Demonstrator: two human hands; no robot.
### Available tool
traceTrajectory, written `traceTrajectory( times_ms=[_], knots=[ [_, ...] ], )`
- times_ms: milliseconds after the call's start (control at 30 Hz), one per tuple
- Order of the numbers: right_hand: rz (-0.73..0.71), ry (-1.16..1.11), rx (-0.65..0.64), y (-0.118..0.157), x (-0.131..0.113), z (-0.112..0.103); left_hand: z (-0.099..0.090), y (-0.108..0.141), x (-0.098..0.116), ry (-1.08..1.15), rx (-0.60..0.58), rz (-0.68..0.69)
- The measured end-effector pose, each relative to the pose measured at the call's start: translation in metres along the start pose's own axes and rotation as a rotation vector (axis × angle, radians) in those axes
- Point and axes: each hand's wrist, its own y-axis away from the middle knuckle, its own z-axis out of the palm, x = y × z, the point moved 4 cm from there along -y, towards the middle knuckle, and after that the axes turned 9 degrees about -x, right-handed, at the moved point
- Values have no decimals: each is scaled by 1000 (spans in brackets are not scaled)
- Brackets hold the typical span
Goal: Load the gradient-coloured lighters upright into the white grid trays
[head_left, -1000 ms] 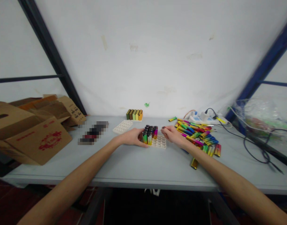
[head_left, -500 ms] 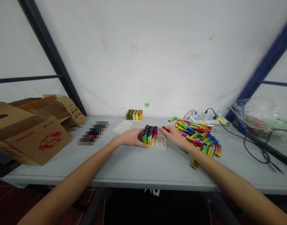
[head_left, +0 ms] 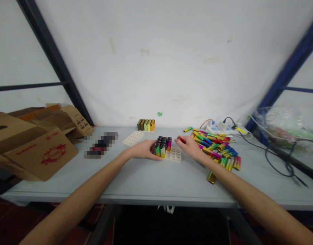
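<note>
Several shiny lighters (head_left: pixel 160 148) with black tops stand upright in the left part of a white tray (head_left: pixel 175 154) with rows of round pockets. My left hand (head_left: pixel 145 149) curves around the left side of this group, its thumb low at the front and its other fingers behind, partly hidden. To the right of the tray, my right hand (head_left: pixel 189 146) pinches a red lighter (head_left: pixel 181 139) between thumb and fingers, slightly above the tray and apart from it. Beside and beyond that hand lies a loose pile of multicoloured metallic lighters (head_left: pixel 222 148).
A second white tray (head_left: pixel 133 137) lies behind my left hand. Near the wall stands a filled block of lighters (head_left: pixel 146 125). A cardboard box (head_left: pixel 44 149) sits at the left. A power strip (head_left: pixel 224 128), black cable (head_left: pixel 271 158) and plastic bag (head_left: pixel 286 126) are at right.
My right hand, with the red lighter, has shifted slightly right, away from the standing lighters. My left hand stays in place around the group.
</note>
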Motion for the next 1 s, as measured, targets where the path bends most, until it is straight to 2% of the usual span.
traceTrajectory(
  times_ms=[300,400,500,633,833,1000],
  knots=[
    [-197,74,59,6,-13,-2,0,0,1,-10,1,-5],
    [-262,102,132,7,-15,-4,0,0,1,-17,2,-9],
    [-259,155,194,7,-14,-8,0,-1,-1,-22,3,-15],
    [-230,172,142,7,-14,-10,1,-1,-2,-20,6,-3],
    [-314,205,62,10,-16,-4,1,-1,-3,3,4,1],
    [-274,201,27,7,-8,0,0,-1,-1,-10,-1,-12]
  ],
)
